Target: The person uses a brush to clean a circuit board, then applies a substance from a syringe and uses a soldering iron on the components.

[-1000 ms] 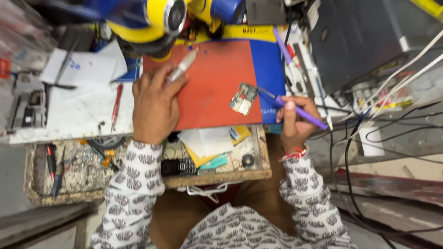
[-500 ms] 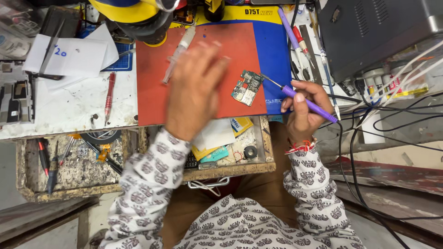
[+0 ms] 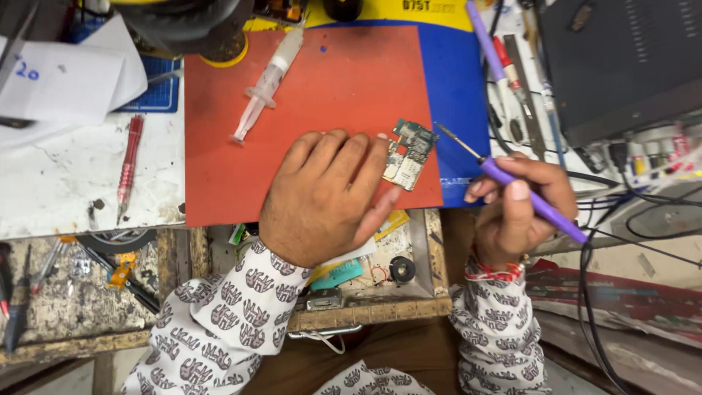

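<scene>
Left hand (image 3: pixel 325 194) lies flat and open on the red mat (image 3: pixel 307 80), palm down, its fingertips pressing the near edge of the small circuit board (image 3: pixel 406 153) to pin it rather than grip it. That board sits at the mat's right margin, just where the red meets the blue mat (image 3: pixel 457 88) beneath. Right hand (image 3: pixel 515 208) is closed in a pen grip around the purple soldering iron (image 3: pixel 537 205), whose thin tip (image 3: pixel 447 134) hovers just off the board's upper right corner, not clearly touching it; the cable trails off to the right.

Doing this well seems to call for steady downward pressure from the left fingers so the board cannot skate on the mat, while keeping those fingers back from the corner where the hot tip comes in. Resting the heel of the right hand on the bench edge would likely steady the tip. A light, brief touch looks wiser than a long one on so small a board.

Farther out, a clear syringe (image 3: pixel 267 84) lies on the mat's upper part, a red pen-like tool (image 3: pixel 129 164) on the white surface to the left, and an open drawer (image 3: pixel 365 281) of small parts sits below the hands.
</scene>
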